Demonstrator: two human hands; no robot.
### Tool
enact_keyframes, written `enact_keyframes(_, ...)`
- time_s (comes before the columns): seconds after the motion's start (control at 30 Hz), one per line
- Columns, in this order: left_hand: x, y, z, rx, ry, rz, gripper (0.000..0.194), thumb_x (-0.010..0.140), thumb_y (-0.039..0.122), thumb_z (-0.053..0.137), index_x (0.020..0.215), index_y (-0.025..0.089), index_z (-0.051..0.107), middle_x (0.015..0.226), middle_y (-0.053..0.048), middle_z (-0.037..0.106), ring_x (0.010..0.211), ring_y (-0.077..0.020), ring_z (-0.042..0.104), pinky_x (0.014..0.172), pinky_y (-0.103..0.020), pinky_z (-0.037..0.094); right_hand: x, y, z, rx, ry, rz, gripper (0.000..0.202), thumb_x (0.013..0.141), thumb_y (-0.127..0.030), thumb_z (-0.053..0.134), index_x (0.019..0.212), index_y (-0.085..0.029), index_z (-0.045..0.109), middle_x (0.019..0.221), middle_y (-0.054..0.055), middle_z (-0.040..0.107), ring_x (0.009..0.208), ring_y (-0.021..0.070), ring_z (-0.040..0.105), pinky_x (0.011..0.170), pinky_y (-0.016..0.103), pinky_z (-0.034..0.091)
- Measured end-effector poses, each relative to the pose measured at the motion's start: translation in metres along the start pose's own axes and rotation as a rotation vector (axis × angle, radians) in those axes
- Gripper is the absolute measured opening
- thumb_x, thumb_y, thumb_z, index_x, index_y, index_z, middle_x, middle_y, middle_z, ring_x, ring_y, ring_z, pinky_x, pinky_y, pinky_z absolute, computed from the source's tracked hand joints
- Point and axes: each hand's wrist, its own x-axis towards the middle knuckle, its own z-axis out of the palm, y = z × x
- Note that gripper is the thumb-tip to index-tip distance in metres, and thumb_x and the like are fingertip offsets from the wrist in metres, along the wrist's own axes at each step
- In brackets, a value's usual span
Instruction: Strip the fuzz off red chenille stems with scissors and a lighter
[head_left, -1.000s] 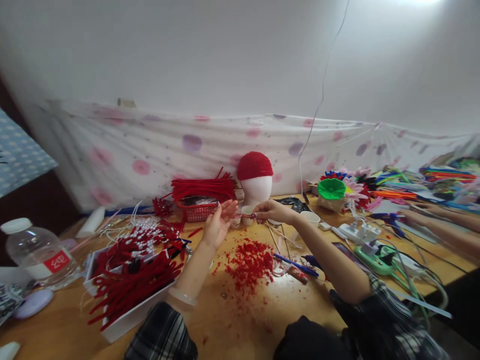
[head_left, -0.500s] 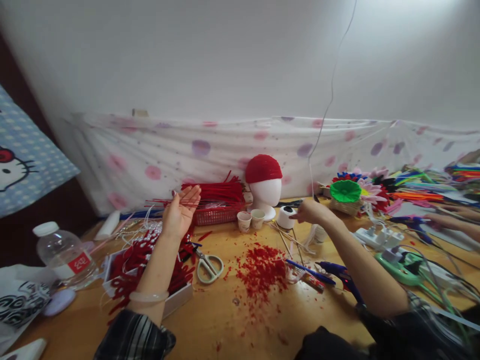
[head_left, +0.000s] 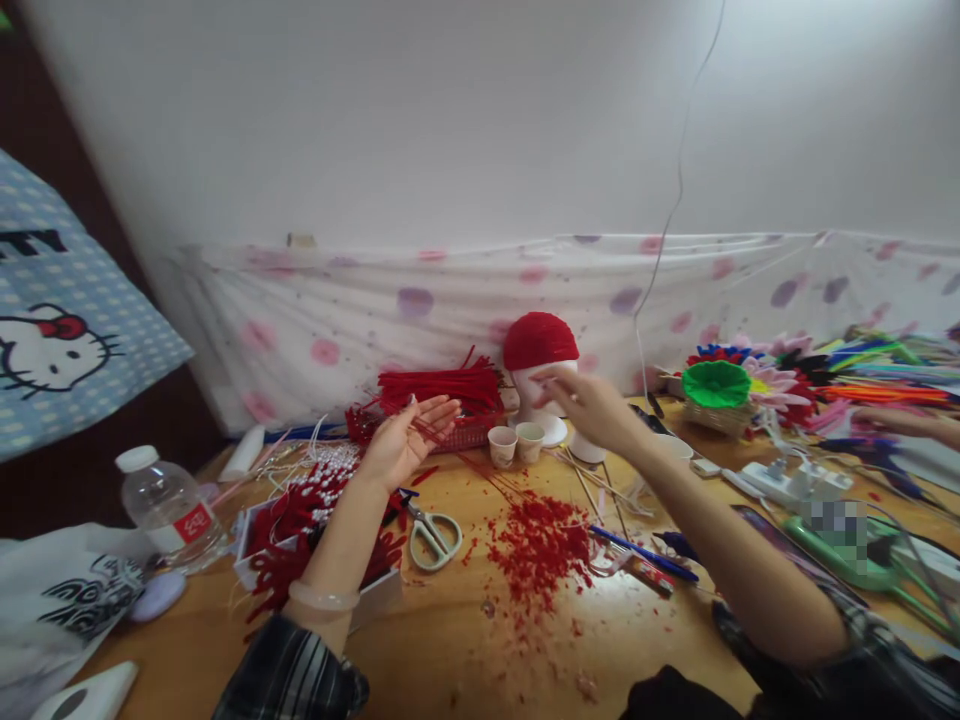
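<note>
My left hand is held palm up with its fingers stretched, several thin red stems lying across it, apparently pinned by the thumb. Their ends point down to the right over the table. My right hand is raised in front of the white foam head, fingers loosely apart, and I see nothing in it. A red cap covers the top of that head. Below my right hand, a white spool is partly hidden. Scissors lie near my left wrist, beside a heap of red clippings.
Two paper cups stand before a red basket of fuzzy stems. At left are a water bottle and a box of red pieces. Power strips and cables lie at right, near another person's hand.
My right hand has come off the white spool and moved up and left. My left hand has shifted right with the red stems, now tilted downward. The view has swung slightly left.
</note>
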Motion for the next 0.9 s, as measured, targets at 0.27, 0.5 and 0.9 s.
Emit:
enact_keyframes(0.27,-0.017,-0.004,0.031,0.078,-0.232,-0.116,0.036,0.097,0.023,0.037,0.105,0.007,0.069,0.105,-0.017,0.073,0.096,-0.0212,0.07,0.099,-0.035,0.046,-0.043,-0.023,0.096,0.974,-0.58,0.171,0.048,0.08,-0.063,0.054,0.095,-0.017,0.053,0.075,0.003,0.066,0.066,0.0147,0.063,0.063,0.029,0.05)
enact_keyframes(0.5,-0.024,-0.005,0.029,0.158,-0.313,-0.161,0.034,0.093,0.031,0.05,0.112,0.009,0.066,0.101,-0.017,0.074,0.097,-0.0248,0.069,0.095,-0.038,0.046,-0.061,-0.041,0.093,1.2,-0.568,0.205,0.044,0.083,-0.061,0.051,0.084,-0.017,0.054,0.052,-0.01,0.037,0.036,0.0031,0.023,0.035,0.019,0.017)
enact_keyframes(0.9,-0.033,-0.01,0.05,0.264,-0.33,-0.091,0.028,0.083,0.037,0.065,0.088,0.01,0.071,0.068,-0.005,0.069,0.056,-0.0112,0.064,0.057,-0.02,0.049,-0.058,-0.039,0.122,1.126,-0.499,0.097,0.05,0.078,-0.068,0.055,0.074,-0.018,0.055,0.059,-0.004,0.047,0.052,0.0093,0.045,0.053,0.026,0.037)
